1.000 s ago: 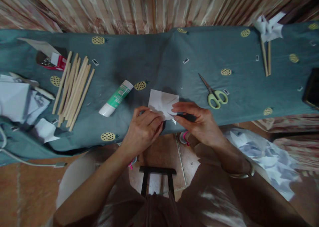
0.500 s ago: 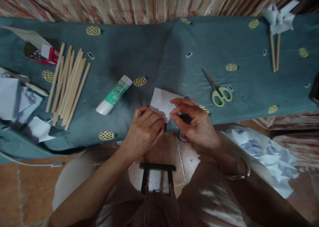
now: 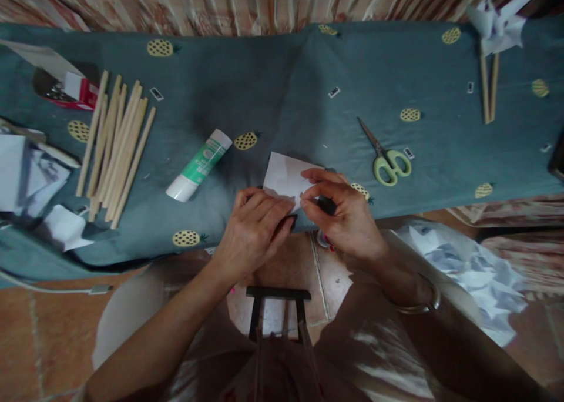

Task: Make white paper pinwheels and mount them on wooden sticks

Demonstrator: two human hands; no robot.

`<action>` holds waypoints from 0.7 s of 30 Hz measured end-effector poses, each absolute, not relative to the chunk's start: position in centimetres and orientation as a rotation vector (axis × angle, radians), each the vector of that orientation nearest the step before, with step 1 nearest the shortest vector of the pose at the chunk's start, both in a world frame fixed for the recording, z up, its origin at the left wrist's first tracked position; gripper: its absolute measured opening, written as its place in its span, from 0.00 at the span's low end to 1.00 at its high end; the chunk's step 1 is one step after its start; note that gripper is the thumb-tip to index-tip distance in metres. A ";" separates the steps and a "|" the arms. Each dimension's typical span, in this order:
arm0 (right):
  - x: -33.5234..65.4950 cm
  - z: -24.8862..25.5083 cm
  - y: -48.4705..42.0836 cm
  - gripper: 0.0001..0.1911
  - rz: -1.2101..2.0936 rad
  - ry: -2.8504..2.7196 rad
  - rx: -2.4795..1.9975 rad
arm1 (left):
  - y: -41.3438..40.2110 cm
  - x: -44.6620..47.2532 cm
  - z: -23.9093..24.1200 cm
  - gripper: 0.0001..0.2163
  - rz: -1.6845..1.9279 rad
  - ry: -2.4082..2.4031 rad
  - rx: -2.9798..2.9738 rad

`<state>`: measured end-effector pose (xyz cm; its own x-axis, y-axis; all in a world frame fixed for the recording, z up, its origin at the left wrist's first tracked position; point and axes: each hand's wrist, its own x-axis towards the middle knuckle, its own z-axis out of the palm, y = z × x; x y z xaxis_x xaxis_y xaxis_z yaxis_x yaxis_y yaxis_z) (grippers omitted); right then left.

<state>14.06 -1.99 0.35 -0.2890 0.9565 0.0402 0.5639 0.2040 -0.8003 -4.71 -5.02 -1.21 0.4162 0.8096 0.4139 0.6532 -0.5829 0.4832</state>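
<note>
A small sheet of white paper (image 3: pixel 286 176) lies at the table's front edge, its near corner between my hands. My left hand (image 3: pixel 258 228) presses on the paper's lower left part with curled fingers. On the right side, my right hand (image 3: pixel 343 208) pinches the paper's edge with thumb and index finger, the other fingers bent over it. Part of the paper is hidden under the hands. To the left lies a glue stick (image 3: pixel 200 166) with a green label and its cap on. Scissors (image 3: pixel 385 158) with light green handles rest to the right, blades pointing away.
Several wooden sticks (image 3: pixel 118 149) lie at the left, beside a red box (image 3: pixel 73 90) and paper pieces (image 3: pixel 46 178). White paper pinwheels (image 3: pixel 497 29) on sticks lie at the far right. A plastic bag of folded paper (image 3: pixel 467 272) stands below the table's right side.
My right fingertips have shifted slightly along the paper's edge, and my left fingers have straightened a little. The view has moved slightly; the other things stay in place.
</note>
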 end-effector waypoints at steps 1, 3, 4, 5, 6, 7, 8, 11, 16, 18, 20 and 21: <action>14.0 0.2 -2.0 0.05 0.910 -1.933 -1.418 | -5.1 -4.7 -1.2 0.10 0.917 1.286 2.419; 13.8 -0.1 -2.0 0.05 0.857 -1.940 -1.421 | -5.2 -4.7 -1.3 0.12 0.903 1.288 2.420; 13.7 -0.2 -2.0 0.05 0.829 -1.950 -1.417 | -5.3 -4.7 -1.3 0.12 0.894 1.279 2.433; 13.6 -0.3 -2.0 0.05 0.802 -1.961 -1.413 | -5.3 -4.7 -1.4 0.12 0.887 1.270 2.450; 13.5 -0.4 -2.0 0.05 0.775 -1.969 -1.413 | -5.3 -4.7 -1.4 0.11 0.884 1.264 2.466; 13.5 -0.4 -2.0 0.05 0.750 -1.976 -1.413 | -5.3 -4.7 -1.5 0.10 0.884 1.264 2.479; 13.4 -0.5 -2.0 0.05 0.727 -1.982 -1.413 | -5.3 -4.7 -1.5 0.09 0.885 1.271 2.486; 13.3 -0.6 -2.0 0.05 0.673 -2.007 -1.405 | -5.2 -4.7 -1.6 0.08 0.871 1.310 2.485; 13.3 -1.0 -2.1 0.05 0.623 -2.037 -1.418 | -5.1 -4.5 -1.6 0.07 0.875 1.348 2.443; 13.2 -1.0 -2.1 0.06 0.611 -2.034 -1.420 | -5.1 -4.5 -1.6 0.07 0.902 1.353 2.417; 13.1 -1.1 -2.1 0.06 0.594 -2.035 -1.426 | -5.1 -4.4 -1.6 0.07 0.912 1.352 2.401; 13.1 -1.1 -2.1 0.07 0.583 -2.037 -1.428 | -5.1 -4.4 -1.6 0.08 0.907 1.350 2.397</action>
